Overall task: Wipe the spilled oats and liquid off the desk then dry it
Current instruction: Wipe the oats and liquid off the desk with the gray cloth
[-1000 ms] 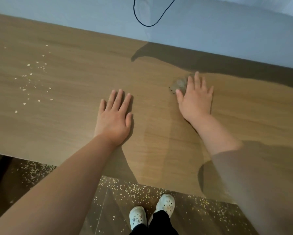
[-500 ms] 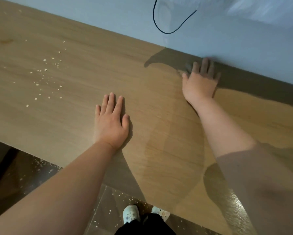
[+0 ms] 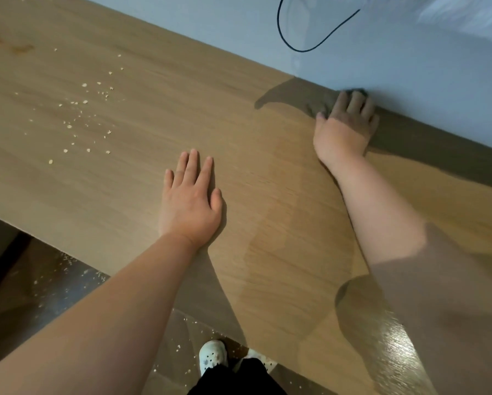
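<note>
Leans on the desk (image 3: 153,81) with the left hand (image 3: 189,203), palm down, fingers straight and close together, holding nothing. Reaches to the far edge with the right hand (image 3: 343,129) and presses a grey cloth (image 3: 314,107) flat there, fingers stretched out over it, fingertips close against the wall (image 3: 410,67). Covers most of the cloth, with only shadowed slivers visible beside the thumb and past the fingertips. Has scattered oats (image 3: 82,109) on the wood well to the left of the left hand, and an amber smear of liquid (image 3: 21,48) farther off toward the far left. Shows a darker, damp-looking band (image 3: 282,223) between the two arms. Stands in white shoes (image 3: 213,356) on a floor (image 3: 54,295) sprinkled with more oats. Faces a black cable (image 3: 304,51) looping down the wall above the right hand.
</note>
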{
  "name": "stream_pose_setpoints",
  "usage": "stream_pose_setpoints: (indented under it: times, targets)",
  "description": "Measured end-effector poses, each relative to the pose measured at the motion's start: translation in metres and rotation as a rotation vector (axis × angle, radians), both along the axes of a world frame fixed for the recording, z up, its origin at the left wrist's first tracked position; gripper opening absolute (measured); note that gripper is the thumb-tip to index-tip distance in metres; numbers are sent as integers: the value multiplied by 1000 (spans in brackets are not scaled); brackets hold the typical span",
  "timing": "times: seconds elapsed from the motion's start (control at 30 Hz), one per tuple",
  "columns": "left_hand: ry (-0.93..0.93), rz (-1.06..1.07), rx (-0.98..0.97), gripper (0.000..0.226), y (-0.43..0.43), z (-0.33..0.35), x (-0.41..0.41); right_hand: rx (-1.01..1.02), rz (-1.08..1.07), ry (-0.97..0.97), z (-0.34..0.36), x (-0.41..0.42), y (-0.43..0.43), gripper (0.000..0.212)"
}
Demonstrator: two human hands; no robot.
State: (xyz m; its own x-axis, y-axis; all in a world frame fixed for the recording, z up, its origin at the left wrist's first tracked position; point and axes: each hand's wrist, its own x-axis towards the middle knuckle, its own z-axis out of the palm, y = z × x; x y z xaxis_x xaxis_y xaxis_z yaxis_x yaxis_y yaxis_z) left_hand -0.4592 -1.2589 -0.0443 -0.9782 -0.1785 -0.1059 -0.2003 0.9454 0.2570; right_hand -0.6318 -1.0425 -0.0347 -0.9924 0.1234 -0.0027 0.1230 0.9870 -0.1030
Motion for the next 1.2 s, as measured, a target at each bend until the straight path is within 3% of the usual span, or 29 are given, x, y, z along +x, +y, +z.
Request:
stream_pose_setpoints:
  times: [0.2, 0.27, 0.47, 0.53, 0.63, 0.73, 0.8, 0.87, 1.0, 1.07, 1.13, 1.2]
  targets:
    - [12, -2, 13, 66, 0, 0, 0, -44, 651, -70, 1, 81, -18, 61]
    - [12, -6, 7, 64, 0, -1, 0, -55, 677, -101, 2, 77, -1, 62]
    - [18, -8, 10, 66, 0, -1, 0, -60, 441, -134, 2, -21, -32, 58]
    - [24, -10, 15, 66, 0, 0, 1, -45, 435, -107, 0, -13, -43, 57]
    - [26, -8, 34, 66, 0, 2, 1, -10, 621, -76, 2, 60, -41, 59]
    - [17, -3, 38, 66, 0, 3, 0, 54, 964, -107, 4, 142, -11, 60]
    - [8, -3, 34, 64, 0, 3, 0, 119, 1119, -130, 7, 155, 11, 59]
    - [-4, 1, 33, 59, 0, 2, 0, 145, 1065, -163, 7, 132, 21, 61]
    - [-12, -1, 12, 60, 0, 2, 0, 35, 487, -147, 6, 82, -6, 63]
    - [-15, -2, 11, 60, 0, 3, -1, 13, 338, -92, 4, 102, -32, 61]
    - [-17, -2, 12, 61, 0, 3, -1, -11, 410, -60, 1, 145, -46, 61]
    - [-19, -5, 14, 61, 0, 3, -1, -44, 641, -87, 6, 180, -36, 60]
